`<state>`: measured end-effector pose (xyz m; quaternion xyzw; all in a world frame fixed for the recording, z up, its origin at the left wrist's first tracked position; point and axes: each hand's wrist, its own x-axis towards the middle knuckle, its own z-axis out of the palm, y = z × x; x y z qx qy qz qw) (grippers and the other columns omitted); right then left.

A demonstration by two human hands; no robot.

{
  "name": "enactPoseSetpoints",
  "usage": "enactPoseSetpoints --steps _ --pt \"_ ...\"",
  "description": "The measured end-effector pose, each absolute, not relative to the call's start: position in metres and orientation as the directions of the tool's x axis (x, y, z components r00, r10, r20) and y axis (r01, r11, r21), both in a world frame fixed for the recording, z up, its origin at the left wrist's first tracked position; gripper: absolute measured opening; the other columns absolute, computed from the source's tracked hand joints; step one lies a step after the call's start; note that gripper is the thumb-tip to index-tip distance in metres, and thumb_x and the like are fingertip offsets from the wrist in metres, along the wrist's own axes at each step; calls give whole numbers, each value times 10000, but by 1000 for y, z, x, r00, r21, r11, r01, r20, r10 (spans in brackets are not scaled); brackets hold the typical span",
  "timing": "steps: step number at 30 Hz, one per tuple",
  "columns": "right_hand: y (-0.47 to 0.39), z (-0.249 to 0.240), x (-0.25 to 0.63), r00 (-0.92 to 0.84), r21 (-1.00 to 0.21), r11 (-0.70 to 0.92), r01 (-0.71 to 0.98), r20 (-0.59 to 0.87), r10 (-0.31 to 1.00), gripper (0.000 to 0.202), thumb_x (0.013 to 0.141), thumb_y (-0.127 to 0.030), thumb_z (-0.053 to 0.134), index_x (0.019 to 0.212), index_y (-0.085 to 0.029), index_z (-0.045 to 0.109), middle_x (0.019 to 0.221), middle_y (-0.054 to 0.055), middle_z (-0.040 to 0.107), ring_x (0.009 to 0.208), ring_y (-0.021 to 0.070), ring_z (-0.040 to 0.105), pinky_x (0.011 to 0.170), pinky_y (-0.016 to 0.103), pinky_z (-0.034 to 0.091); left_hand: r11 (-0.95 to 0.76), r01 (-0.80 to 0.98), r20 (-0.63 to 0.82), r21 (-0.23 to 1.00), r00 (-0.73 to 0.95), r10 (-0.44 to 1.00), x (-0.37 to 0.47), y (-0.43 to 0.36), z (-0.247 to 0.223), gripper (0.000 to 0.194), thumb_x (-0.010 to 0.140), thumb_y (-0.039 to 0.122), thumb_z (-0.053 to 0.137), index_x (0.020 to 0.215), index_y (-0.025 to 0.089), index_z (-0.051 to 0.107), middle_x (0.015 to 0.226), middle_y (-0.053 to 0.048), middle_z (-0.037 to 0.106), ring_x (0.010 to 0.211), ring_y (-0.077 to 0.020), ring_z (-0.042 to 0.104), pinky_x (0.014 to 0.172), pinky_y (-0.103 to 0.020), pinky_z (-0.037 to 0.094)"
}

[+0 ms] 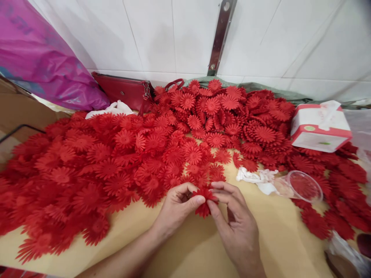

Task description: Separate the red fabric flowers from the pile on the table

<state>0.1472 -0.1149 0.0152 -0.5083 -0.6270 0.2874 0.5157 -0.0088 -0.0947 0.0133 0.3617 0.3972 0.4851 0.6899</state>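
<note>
A red artificial flower [203, 208] is held between both hands, above the front of the tabletop. My left hand [177, 206] pinches it from the left, thumb across the petals and fingers behind. On the other side my right hand [236, 220] grips the petals' right edge between thumb and fingertips. The flower's centre is partly covered by my left thumb. Just beyond the hands, a wide heap of loose red flowers [124, 139] covers the left and middle of the table. A denser pile of red flower pieces [263, 135] lies at the back right.
The pale yellow table [278, 239] stands against a white wall [150, 34]. Along the back are a purple bag [49, 61] and red handbag [121, 90]. At right are a tissue box [320, 127], crumpled tissue [259, 179] and a clear plastic cup [305, 187].
</note>
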Motion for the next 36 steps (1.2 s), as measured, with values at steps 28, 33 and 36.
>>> enactPoseSetpoints --steps 28,33,36 --pt "-100 13 150 372 -886 31 -463 -162 914 392 940 -605 566 1028 -229 634 1085 72 758 1051 219 713 932 419 515 195 -666 -236 719 30 971 -1 -89 9 367 748 408 869 784 180 583 773 37 657 717 -99 597 737 -231 487" --pt "-107 13 149 418 -959 114 -260 -5 908 329 949 -526 602 1047 -216 658 1168 82 716 1092 205 674 989 407 486 203 -688 -240 696 44 970 -2 -88 6 358 756 397 866 791 178 585 777 33 655 728 -96 592 734 -223 488" --pt "-112 11 151 436 -984 178 10 165 885 250 949 -439 636 1062 -218 656 1151 82 705 1069 203 660 992 413 484 213 -688 -238 694 61 969 -1 -88 3 346 762 390 864 804 176 596 781 27 658 731 -98 590 719 -219 474"
